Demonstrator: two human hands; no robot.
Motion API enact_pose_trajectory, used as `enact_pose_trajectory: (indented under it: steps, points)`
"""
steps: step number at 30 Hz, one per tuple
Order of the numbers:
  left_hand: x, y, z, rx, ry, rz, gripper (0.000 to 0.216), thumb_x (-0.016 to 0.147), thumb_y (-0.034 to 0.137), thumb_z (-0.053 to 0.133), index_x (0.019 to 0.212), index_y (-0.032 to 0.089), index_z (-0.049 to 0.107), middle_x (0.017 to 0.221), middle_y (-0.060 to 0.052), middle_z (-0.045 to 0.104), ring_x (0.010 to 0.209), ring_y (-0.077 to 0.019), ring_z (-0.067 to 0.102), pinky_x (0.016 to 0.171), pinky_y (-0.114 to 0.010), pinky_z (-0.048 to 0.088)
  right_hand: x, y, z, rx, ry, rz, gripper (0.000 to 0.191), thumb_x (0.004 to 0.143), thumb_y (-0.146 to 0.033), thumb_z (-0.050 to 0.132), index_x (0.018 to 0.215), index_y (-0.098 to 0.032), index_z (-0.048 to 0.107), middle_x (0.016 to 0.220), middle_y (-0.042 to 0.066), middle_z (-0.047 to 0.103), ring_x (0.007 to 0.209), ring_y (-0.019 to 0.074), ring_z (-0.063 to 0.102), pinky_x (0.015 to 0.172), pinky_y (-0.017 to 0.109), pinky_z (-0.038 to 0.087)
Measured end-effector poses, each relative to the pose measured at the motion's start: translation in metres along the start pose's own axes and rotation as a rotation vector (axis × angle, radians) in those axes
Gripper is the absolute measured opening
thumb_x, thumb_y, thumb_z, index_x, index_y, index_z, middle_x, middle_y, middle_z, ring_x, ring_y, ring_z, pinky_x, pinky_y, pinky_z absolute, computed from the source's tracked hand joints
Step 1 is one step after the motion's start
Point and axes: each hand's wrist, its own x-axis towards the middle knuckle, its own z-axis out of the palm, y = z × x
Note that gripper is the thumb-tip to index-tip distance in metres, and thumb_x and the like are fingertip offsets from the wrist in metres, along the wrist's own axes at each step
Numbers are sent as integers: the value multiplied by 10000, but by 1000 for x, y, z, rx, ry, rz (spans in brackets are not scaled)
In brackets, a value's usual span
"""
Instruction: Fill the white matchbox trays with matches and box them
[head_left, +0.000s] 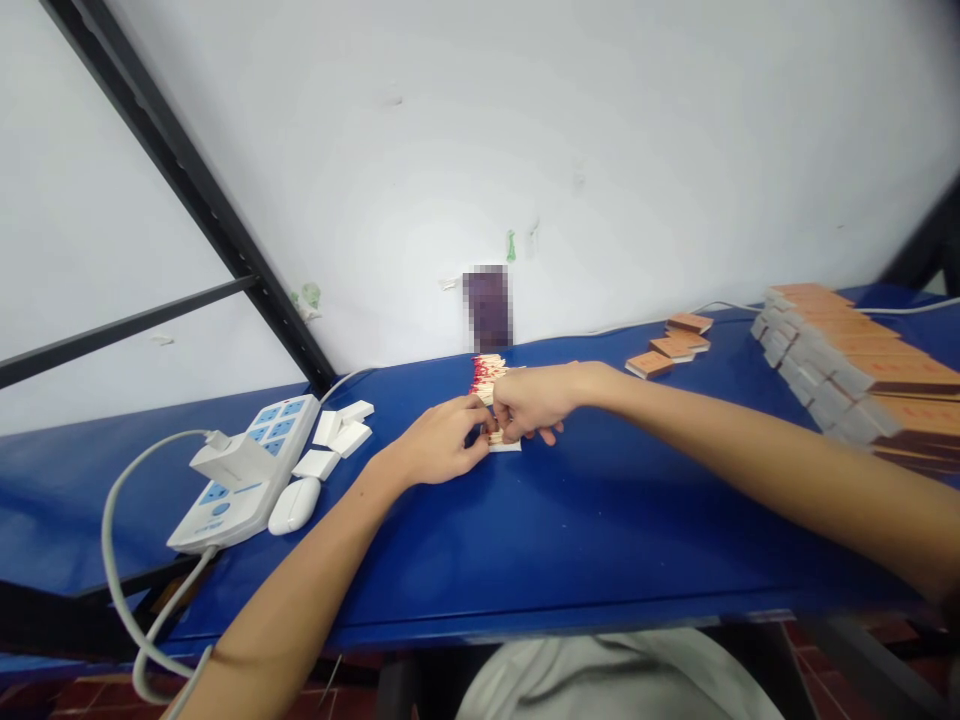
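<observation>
- Blue worktop [630, 540] runs across the view against a white wall.
- Stacked matchboxes [855, 370], orange-brown on top, stand well apart at the person's right.
- White power strip [251, 470] lies at the left, with a plug in it.
- Right hand [534, 402] reaches in from the right, fingers curled and tips pointing down at a small tray; whether they pinch a match cannot be told.
- Left hand [444, 440] comes from the lower left, thumb and fingers curved around the tray's left side; how firmly it holds cannot be told. The two hands nearly meet.
- Loose matches [489, 370] lie just beyond the fingertips, toward the wall. Their heap stretches away from the person, while most sticks lie crosswise, red heads to the left. The right hand overlaps the heap's right side and seems the nearer.
- Small white tray [507, 447] sits between and under the fingers, matches inside, its near edge facing the person. Fingers hide too much to tell its long axis.
</observation>
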Motion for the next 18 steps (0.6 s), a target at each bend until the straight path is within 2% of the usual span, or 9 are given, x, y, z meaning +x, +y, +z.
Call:
enact_pose_trajectory:
  steps: [5, 12, 18]
  points:
    - [0, 1, -1, 8, -19, 7, 254, 836, 308, 556, 1042, 217, 672, 1071, -57, 667, 1002, -220, 618, 920, -325, 476, -5, -1, -4, -1, -11, 2, 112, 766, -220, 556, 765, -134, 628, 603, 17, 655, 518, 139, 616, 499, 225, 422]
    - [0, 1, 2, 49, 2, 13, 269, 848, 305, 550, 1062, 228, 691, 1074, -57, 674, 1022, -218, 617, 935, -324, 473, -3, -1, -5, -169, 124, -190, 140, 754, -215, 593, 682, -134, 683, 568, -26, 576, 517, 84, 452, 529, 247, 300]
    - [0, 0, 2, 27, 14, 28, 223, 845, 299, 564, 1021, 228, 682, 1069, -49, 672, 1015, -209, 614, 936, -318, 475, -2, 1, -4, -181, 140, -163, 161, 757, -259, 613, 745, -148, 730, 585, -25, 583, 531, 94, 433, 544, 265, 279]
